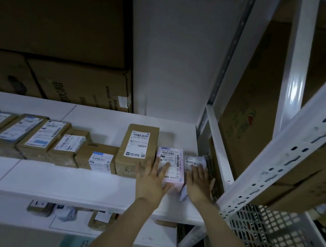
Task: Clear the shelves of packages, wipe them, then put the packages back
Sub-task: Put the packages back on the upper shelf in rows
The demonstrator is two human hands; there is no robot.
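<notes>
White shelf (77, 183), right end: my left hand (152, 178) lies flat, fingers spread, on the pink box (173, 157); my right hand (199, 182) rests open on the grey mailer bag (194, 160) beside it. Box looks light and stiff, so I'd grip its sides; bag looks soft, slippery.

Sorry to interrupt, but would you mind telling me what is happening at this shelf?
A person is working at the right end of a white shelf that holds a row of labelled cardboard parcels. The left hand lies with spread fingers on a pink box. The right hand rests flat on a grey mailer bag beside it. Both items sit on the shelf, and more packages lie below.
</notes>
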